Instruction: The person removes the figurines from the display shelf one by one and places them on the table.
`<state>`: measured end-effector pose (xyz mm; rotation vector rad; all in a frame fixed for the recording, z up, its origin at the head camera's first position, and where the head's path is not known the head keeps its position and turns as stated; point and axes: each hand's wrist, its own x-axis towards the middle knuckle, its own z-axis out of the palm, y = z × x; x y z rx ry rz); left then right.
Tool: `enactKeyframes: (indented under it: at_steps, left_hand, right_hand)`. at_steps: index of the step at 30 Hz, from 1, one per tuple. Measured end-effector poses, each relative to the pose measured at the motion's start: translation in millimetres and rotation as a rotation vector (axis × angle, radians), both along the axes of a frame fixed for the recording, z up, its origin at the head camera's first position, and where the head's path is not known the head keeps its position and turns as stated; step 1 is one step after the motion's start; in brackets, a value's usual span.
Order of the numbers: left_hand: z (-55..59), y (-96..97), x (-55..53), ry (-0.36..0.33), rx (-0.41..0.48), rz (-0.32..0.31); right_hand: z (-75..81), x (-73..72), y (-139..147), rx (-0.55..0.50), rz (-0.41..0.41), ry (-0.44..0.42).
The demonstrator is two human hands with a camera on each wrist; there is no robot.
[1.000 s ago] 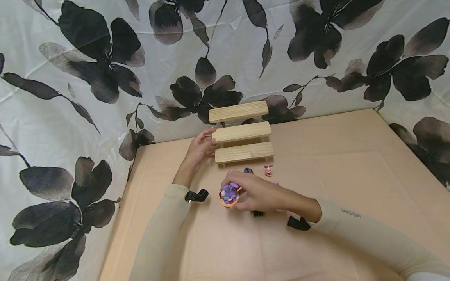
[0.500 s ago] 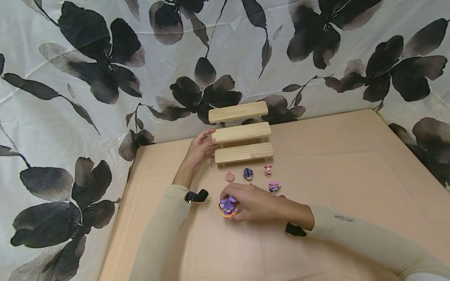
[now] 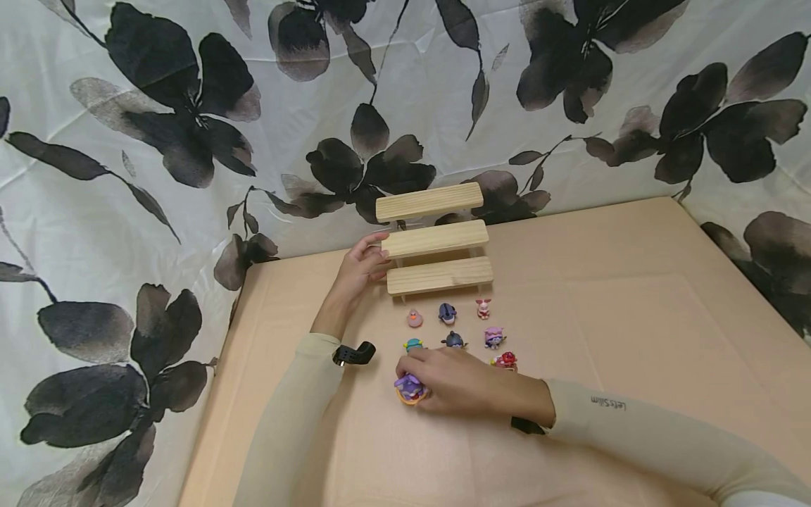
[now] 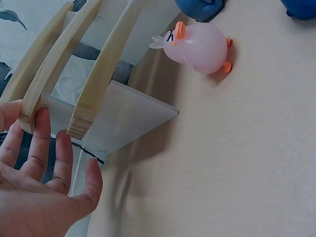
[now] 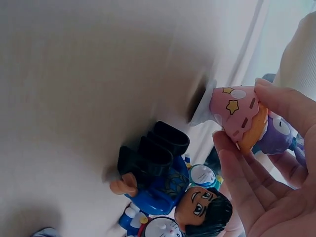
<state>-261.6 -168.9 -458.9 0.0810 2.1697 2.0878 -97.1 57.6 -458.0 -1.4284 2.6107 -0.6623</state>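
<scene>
My right hand (image 3: 453, 380) grips a purple toy figurine (image 3: 410, 386) sitting in a pink, star-patterned doughnut cup (image 5: 234, 111). The cup has a clear base, low over the table; whether it touches cannot be told. Behind my left hand's reach stands a three-tier wooden shelf (image 3: 436, 239) with translucent side supports. My left hand (image 3: 361, 267) pinches the left end of its middle board, thumb above and a finger below. Close to the right hand, in the right wrist view, is a black-haired figurine (image 5: 163, 192) in blue clothes and black boots.
In front of the shelf stand a pink duck figurine (image 3: 415, 319), a dark blue figurine (image 3: 447, 313) and a pink-and-white figurine (image 3: 483, 308). Nearer are a purple-hatted figurine (image 3: 494, 337), a grey-blue one (image 3: 454, 339) and a red one (image 3: 506, 360). A floral curtain (image 3: 304, 105) hangs behind.
My right hand has moved toward me and lower with the purple figurine, uncovering several figurines behind it. The left hand and shelf have stayed in place.
</scene>
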Motion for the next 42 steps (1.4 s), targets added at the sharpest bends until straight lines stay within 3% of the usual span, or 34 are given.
enactKeyframes:
  at_steps: [12,20,42]
  left_hand:
    - [-0.4,0.2,-2.0,-0.010,-0.001,0.004]
    - [0.2,0.9,-1.1,-0.011,0.000,0.017]
    - [-2.0,1.1,-2.5,0.000,-0.008,0.025]
  right_hand:
    - [1.3,-0.5,2.1,0.012,0.003,0.099]
    - [3.0,-8.2,7.4,-0.009,0.055,0.049]
    - [3.6,-13.8,10.2,-0.023,0.080,0.100]
